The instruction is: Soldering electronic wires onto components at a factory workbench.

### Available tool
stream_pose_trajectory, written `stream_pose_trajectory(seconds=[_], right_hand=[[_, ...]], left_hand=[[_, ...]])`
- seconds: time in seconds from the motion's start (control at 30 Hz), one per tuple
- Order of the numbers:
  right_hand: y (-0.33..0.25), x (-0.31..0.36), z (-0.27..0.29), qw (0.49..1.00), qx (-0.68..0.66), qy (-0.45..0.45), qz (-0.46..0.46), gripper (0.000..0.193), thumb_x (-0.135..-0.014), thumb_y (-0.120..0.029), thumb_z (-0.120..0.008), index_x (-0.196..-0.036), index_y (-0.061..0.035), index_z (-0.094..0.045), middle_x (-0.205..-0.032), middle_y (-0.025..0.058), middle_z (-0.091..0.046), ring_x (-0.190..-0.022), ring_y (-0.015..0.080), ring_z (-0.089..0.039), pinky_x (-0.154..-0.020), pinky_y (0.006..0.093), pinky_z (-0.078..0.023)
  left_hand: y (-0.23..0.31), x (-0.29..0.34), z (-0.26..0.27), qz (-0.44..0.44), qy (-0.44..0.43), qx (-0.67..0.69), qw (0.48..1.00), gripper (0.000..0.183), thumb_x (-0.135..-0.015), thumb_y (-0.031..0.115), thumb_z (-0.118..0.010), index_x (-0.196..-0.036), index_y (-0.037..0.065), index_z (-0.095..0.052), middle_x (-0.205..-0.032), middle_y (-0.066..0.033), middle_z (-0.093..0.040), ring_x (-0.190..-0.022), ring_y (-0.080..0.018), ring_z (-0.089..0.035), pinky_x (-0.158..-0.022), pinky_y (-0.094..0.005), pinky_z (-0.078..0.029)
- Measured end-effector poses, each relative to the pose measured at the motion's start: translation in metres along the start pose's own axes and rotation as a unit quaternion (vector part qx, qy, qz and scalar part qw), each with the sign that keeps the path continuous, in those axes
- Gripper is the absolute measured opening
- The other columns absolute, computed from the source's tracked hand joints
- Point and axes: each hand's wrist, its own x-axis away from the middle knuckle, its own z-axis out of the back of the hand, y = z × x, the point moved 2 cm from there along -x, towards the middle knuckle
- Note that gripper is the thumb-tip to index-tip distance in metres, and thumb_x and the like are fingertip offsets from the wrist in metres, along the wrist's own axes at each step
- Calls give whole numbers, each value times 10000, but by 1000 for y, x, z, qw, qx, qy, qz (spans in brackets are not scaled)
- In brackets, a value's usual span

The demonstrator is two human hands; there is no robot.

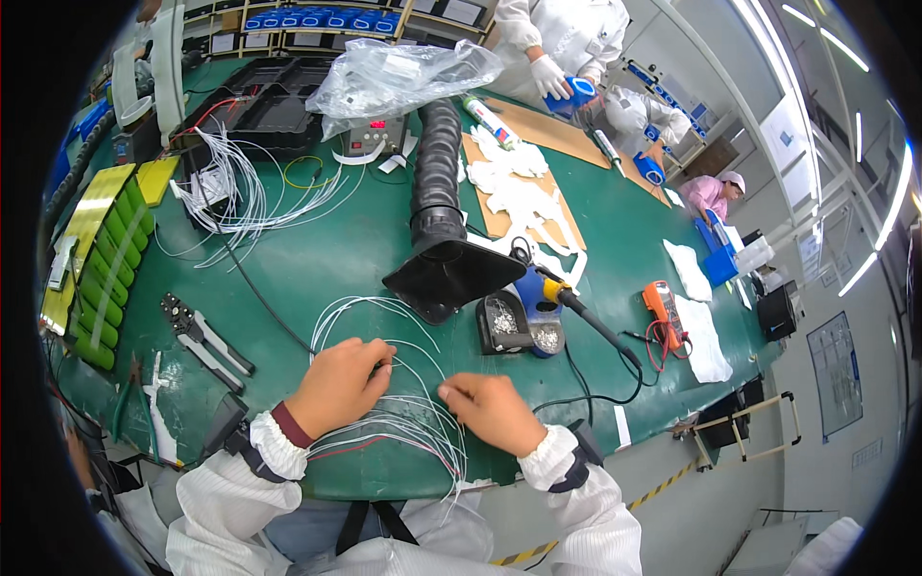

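My left hand [338, 386] is closed, with thumb and fingertips pinched on a thin white wire. To its right, my right hand [497, 413] is also closed, its thumb and forefinger pressed together on a white wire. Which strand each one grips is too fine to follow. A loose bundle of white wires [413, 429] lies below and between the hands, with one red wire [360, 448] among them. More white strands loop past my left fingertips, just in front of a black fume extractor hood [451, 278].
Wire strippers [206, 341] and green-handled cutters [134, 408] lie left, near a green battery pack [113, 278]. A soldering iron [567, 300] rests in its stand beside a tip-cleaning tray [503, 324]. An orange multimeter [663, 312] lies right. Co-workers hold blue devices [573, 96] across the bench.
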Motion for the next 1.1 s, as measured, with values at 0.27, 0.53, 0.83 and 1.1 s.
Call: stream_pose_trajectory(seconds=[0.27, 0.53, 0.83, 1.1], right_hand=[[7, -18, -8, 976, 183, 102, 55, 194, -894, -215, -721, -919, -24, -698, -824, 113, -707, -743, 305, -689, -690, 395, -542], [-11, -27, 7, 995, -15, 99, 21, 178, -937, -187, -708, -989, -17, -713, -795, 147, -723, -691, 274, -707, -640, 367, -539], [-42, -14, -3, 988, -97, 69, 98, 149, -922, -94, -739, -1022, 16, -733, -884, 104, -720, -705, 167, -654, -647, 290, -521], [-36, -5, -1, 974, -83, 180, 105, 111, -908, -65, -738, -996, 2, -743, -788, 90, -675, -659, 167, -624, -614, 289, -500]], left_hand=[[-1, 1, 1, 17, -16, -3, 1000, 99, -902, 108, -653, -971, 36, -647, -1002, -80, -752, -755, -275, -637, -693, -416, -530], [19, -2, 18, 30, 32, 101, 994, 79, -912, 41, -631, -986, 15, -629, -1128, -156, -744, -884, -253, -711, -745, -353, -558], [17, 5, 25, 5, 90, 233, 968, 102, -934, -23, -599, -1035, -37, -609, -1239, -199, -697, -1025, -235, -719, -899, -353, -568], [27, 2, 33, 10, 118, 254, 960, 89, -918, -20, -626, -1007, -26, -624, -1234, -199, -704, -1051, -264, -728, -881, -365, -582]])
